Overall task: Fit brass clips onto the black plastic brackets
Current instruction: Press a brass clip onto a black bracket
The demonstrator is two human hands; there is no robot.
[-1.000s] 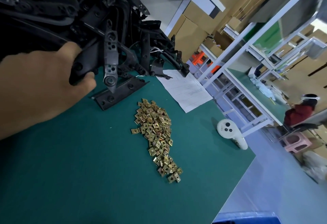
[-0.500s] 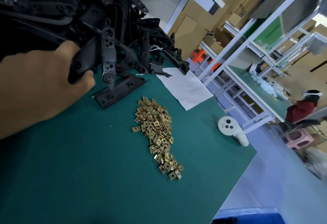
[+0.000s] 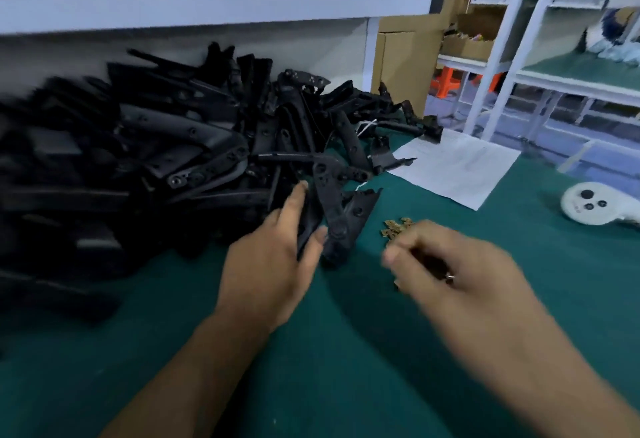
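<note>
**Grabbing a bracket off the pile – a few ways this could go sideways**

Left hand (image 3: pixel 273 264) has thumb and fingers wrapped round one black bracket (image 3: pixel 337 209) at the near edge of the big bracket pile (image 3: pixel 156 160), on the green table (image 3: pixel 311 368). Right hand (image 3: pixel 446 264) is over the brass clips (image 3: pixel 394 226), fingers curled, but it's too blurry to tell if it's got one.

My guess at the risks: the bracket looks tangled with its neighbours, so yanking it might drag others down onto the clips. A rushed pinch could also scatter them or grab two at once.
</note>
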